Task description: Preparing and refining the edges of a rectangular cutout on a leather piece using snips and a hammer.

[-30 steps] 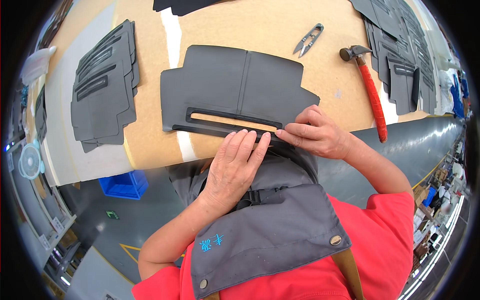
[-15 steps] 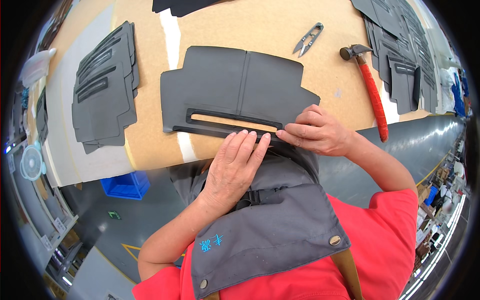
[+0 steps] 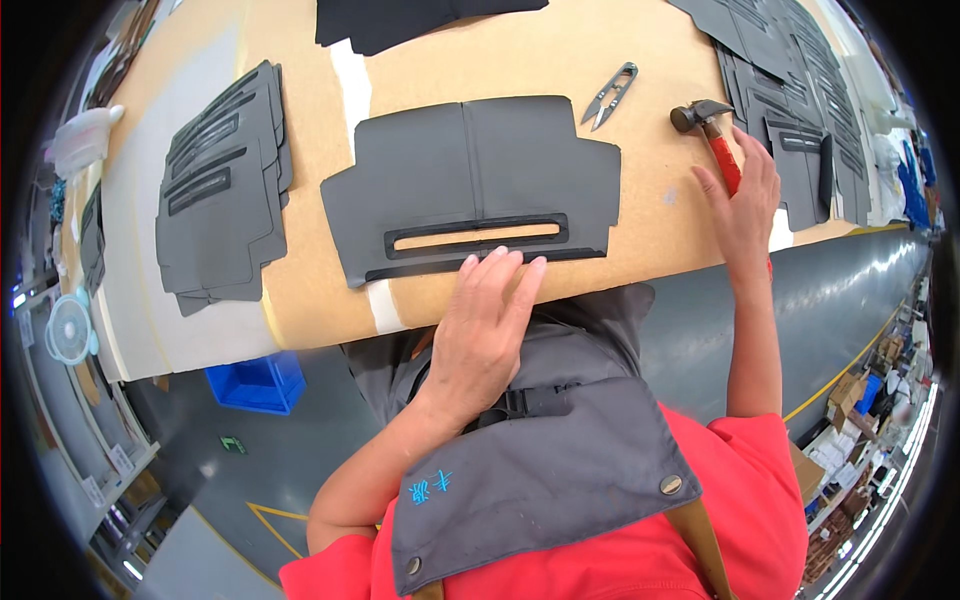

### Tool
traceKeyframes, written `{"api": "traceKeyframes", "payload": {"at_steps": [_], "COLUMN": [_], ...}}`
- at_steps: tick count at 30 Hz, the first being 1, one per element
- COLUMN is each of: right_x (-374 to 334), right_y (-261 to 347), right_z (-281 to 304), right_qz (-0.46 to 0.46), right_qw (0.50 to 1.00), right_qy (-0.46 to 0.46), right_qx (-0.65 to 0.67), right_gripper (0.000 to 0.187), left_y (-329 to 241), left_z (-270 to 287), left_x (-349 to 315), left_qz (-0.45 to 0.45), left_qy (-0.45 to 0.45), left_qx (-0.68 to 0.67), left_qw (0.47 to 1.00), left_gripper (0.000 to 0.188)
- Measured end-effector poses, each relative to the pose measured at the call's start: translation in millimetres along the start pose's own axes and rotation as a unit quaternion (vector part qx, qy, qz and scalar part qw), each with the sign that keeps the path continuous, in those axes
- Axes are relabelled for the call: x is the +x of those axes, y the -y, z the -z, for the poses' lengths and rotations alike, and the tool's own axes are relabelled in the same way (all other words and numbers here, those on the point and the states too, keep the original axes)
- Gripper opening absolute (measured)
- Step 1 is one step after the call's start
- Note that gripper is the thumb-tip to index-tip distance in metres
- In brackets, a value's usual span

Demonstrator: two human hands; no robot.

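Note:
A dark grey panel (image 3: 420, 175), notched at its upper corners, lies flat on the table before me. A long slot with a black border (image 3: 477, 236) runs through its lower part, and a black strip (image 3: 430, 268) follows its near edge. My left hand (image 3: 475, 325) rests its outstretched fingertips on that edge. To the right lies a claw hammer with a red handle (image 3: 722, 158). Over this handle is my right hand (image 3: 748, 200), thumb and fingers apart; most of the handle is hidden beneath it. Grey thread snips (image 3: 610, 97) lie left of the hammer head.
Stacks of similar slotted grey panels lie at the left (image 3: 220, 230) and far right (image 3: 800, 130). A black sheet (image 3: 400, 22) sits at the far edge of view. Below the table's left side stands a blue bin (image 3: 255, 383). A small fan (image 3: 70, 328) is further left.
My right hand has left the panel's edge and moved right, over the hammer handle. The panel has turned slightly and lies straighter. My left hand stays on its near edge.

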State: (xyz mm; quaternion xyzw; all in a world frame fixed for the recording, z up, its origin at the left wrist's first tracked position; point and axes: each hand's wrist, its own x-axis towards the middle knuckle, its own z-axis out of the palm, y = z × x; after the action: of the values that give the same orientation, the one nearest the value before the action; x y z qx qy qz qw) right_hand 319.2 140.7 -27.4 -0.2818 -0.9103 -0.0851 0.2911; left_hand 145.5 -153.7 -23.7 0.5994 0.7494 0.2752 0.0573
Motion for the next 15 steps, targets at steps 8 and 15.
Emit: {"api": "traceKeyframes", "payload": {"at_steps": [8,15], "right_x": [6.1,-18.8], "right_y": [-6.6,79.0], "right_z": [39.4,56.0], "right_qz": [-0.313,-0.016], "right_qw": [0.89,0.944], "right_qy": [0.223,0.154], "right_qx": [0.244,0.291], "right_gripper": [0.032,0.057], "left_y": [18.9,20.1], "left_z": [-1.9,-5.6], "left_x": [-16.0,-21.4], "left_qz": [0.036,0.029], "left_qy": [-0.004,-0.019], "left_qx": [0.038,0.042], "left_qw": [0.999,0.999], "left_gripper": [0.048,0.051]}}
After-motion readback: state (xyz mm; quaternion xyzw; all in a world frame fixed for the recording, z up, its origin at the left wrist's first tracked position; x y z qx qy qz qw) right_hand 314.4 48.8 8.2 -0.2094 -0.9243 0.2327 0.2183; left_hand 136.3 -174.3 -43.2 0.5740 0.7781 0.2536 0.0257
